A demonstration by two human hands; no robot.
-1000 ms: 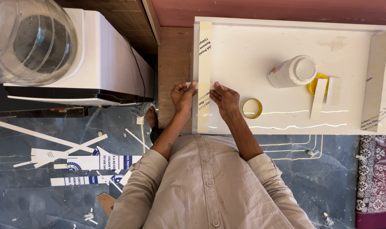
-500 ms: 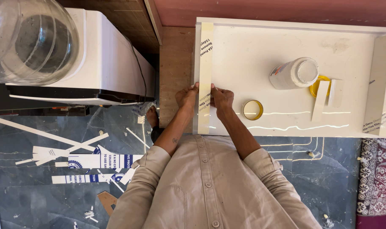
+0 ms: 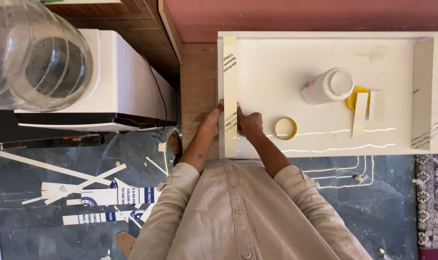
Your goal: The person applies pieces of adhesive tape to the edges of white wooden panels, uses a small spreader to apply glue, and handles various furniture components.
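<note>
Cream edge strip (image 3: 230, 96) is pinched from both sides by left hand (image 3: 209, 120) and right hand (image 3: 249, 123). Strip lies along the white panel (image 3: 286, 53) edge. Bare panel extends beyond the grip.

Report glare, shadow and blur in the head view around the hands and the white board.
Head view: thin bright glare streaks cross the glossy white board near its front edge; both hands, left and right, look sharp on the cream edge strip, casting only soft shadows; the clear water bottle looks bulged at the corner.

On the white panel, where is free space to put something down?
Bare white panel lies between the cream strip and the white bottle. It is crowded around the bottle, yellow lid and tape roll, and where both hands press the strip.
</note>
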